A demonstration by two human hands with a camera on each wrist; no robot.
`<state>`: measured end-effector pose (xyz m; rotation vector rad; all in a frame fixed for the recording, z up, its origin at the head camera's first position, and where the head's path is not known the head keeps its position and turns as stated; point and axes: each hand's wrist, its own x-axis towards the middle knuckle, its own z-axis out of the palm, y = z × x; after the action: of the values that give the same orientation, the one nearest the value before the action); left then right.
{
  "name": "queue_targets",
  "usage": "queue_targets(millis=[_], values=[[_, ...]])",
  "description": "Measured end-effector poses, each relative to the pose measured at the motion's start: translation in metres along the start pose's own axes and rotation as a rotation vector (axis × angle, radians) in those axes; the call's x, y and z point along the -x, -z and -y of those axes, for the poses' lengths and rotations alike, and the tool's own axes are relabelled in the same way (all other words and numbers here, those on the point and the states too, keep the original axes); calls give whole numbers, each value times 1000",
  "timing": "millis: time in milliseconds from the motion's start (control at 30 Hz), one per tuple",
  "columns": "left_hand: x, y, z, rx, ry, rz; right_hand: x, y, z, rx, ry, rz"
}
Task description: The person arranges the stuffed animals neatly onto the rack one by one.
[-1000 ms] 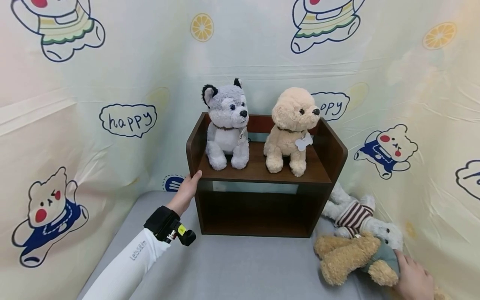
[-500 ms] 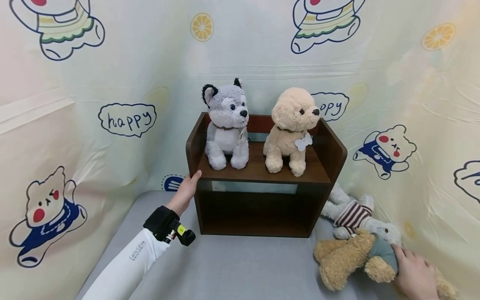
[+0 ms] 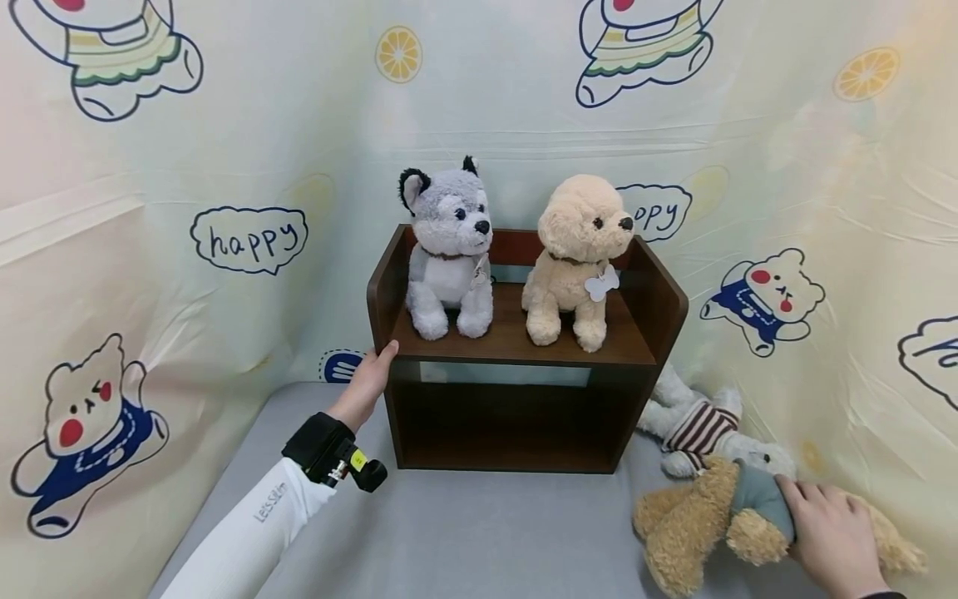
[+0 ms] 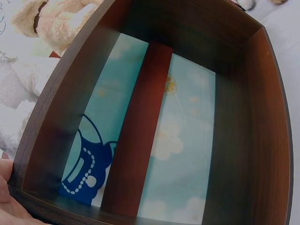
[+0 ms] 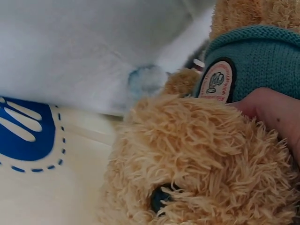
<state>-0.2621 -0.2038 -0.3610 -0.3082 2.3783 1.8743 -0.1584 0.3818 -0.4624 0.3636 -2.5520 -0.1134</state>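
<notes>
My left hand (image 3: 364, 384) grips the left side panel of a dark brown two-tier wooden shelf (image 3: 666, 320), its thumb over the front edge at the upper board. In the left wrist view the shelf's lower compartment (image 4: 154, 136) fills the picture, with fingers at the lower left corner. At the front right, my right hand (image 3: 834, 537) grips a curly tan teddy bear (image 3: 684, 524) in a teal knitted sweater around its middle. The right wrist view shows the bear's furry head (image 5: 201, 145) close up and my thumb on the sweater (image 5: 258, 61), beside a round patch.
A grey-and-white husky plush (image 3: 449, 216) and a cream dog plush (image 3: 584, 225) sit on the upper board. Behind the bear, a white plush in a striped sweater (image 3: 703, 426) lies right of the shelf on the grey surface (image 3: 486, 532). Printed curtains (image 3: 254, 150) surround it.
The teddy bear has shifted toward the front right in my right hand, and its legs hang lower. My left hand stays on the shelf. The whole view has drifted slightly left.
</notes>
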Motion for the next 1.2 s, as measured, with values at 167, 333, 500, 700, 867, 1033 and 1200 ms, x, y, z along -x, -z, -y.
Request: queue_targets(millis=[167,333,500,700,867,1033,1200], values=[[0,0,0,-4,-4,4,-6,7,6,30,3,30],[1,0,0,-6,-3,0,-13,14,11,54,31,26],[1,0,1,-8,-2,-5,-19,19,13,71,69,4],[0,1,1,1,-5,-2,-25,28,12,131,101,111],[1,1,0,-1,1,-2,-32,35,13,161,121,201],[2,1,0,-3,9,2,-35,38,13,177,127,253],[2,0,-1,-1,9,1,-37,39,17,177,145,204]])
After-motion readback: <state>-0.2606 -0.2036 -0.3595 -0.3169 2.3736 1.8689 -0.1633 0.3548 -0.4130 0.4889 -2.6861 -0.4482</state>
